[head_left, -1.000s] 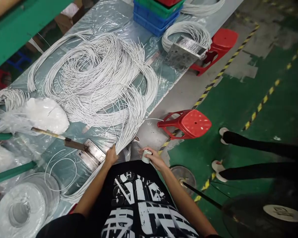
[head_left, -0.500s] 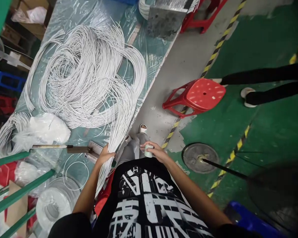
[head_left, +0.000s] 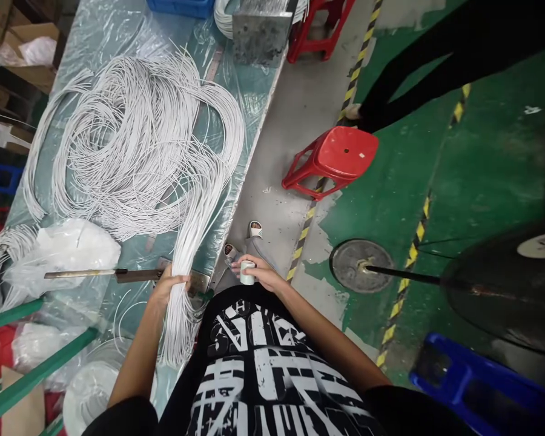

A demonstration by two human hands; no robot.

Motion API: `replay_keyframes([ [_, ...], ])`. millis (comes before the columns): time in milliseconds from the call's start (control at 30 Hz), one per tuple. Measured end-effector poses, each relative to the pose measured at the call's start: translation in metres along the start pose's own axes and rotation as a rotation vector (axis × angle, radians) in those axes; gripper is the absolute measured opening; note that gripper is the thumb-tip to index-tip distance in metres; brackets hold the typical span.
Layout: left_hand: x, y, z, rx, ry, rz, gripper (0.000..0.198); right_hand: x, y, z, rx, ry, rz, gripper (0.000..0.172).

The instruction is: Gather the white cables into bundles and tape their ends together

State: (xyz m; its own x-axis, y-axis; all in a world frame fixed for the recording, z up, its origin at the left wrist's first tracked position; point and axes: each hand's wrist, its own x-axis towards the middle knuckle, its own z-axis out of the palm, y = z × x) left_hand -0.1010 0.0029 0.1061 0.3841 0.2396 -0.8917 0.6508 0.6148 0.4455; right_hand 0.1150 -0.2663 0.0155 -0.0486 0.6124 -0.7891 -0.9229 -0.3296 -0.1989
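My left hand (head_left: 167, 287) is wrapped round a thick bundle of thin white wires (head_left: 186, 242) at the table's near edge. The bundle's loose ends fan out below my fist, towards my body. From my grip the wires run up into a large tangled coil (head_left: 131, 139) on the table. In front of my waist, my right hand (head_left: 264, 274) holds a small pale roll of tape (head_left: 247, 272), with some fingers spread past it. The roll is apart from the wires.
A long-handled cutter (head_left: 138, 275) lies on the plastic-covered table (head_left: 254, 109) beside my left hand. A metal block (head_left: 258, 39) stands at the far edge. Red stool (head_left: 345, 154), round stand base (head_left: 362, 265) and blue stool (head_left: 463, 387) are to the right. A person in black trousers (head_left: 404, 79) is nearby.
My left hand has drawn the wire bundle nearer to the table edge, its ends now hanging straighter. My view has shifted right. The other person's legs have moved up behind the red stool.
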Motion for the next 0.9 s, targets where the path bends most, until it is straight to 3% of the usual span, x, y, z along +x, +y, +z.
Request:
replay_keyframes([
  [167, -0.012, 0.023, -0.03, -0.106, -0.042, 0.045, 0.043, -0.001, 0.008, 0.0, 0.037, 0.007, -0.034, 0.038],
  [300, -0.014, 0.028, -0.047, -0.155, -0.122, 0.053, 0.041, -0.001, 0.012, -0.005, 0.062, 0.027, -0.049, 0.038],
  [467, -0.012, 0.026, -0.052, -0.196, -0.258, 0.064, 0.051, -0.004, 0.014, -0.009, 0.06, 0.045, -0.052, 0.042],
  [600, -0.01, 0.028, -0.048, -0.213, -0.354, 0.097, 0.044, -0.006, 0.011, -0.005, 0.012, 0.038, -0.068, 0.04],
  [733, -0.012, 0.035, -0.039, -0.208, -0.398, 0.114, 0.041, -0.006, 0.0, 0.013, -0.101, -0.024, -0.119, 0.04],
  [900, -0.017, 0.045, -0.017, -0.183, -0.367, 0.124, 0.037, -0.001, -0.031, 0.069, -0.396, -0.155, -0.248, 0.066],
])
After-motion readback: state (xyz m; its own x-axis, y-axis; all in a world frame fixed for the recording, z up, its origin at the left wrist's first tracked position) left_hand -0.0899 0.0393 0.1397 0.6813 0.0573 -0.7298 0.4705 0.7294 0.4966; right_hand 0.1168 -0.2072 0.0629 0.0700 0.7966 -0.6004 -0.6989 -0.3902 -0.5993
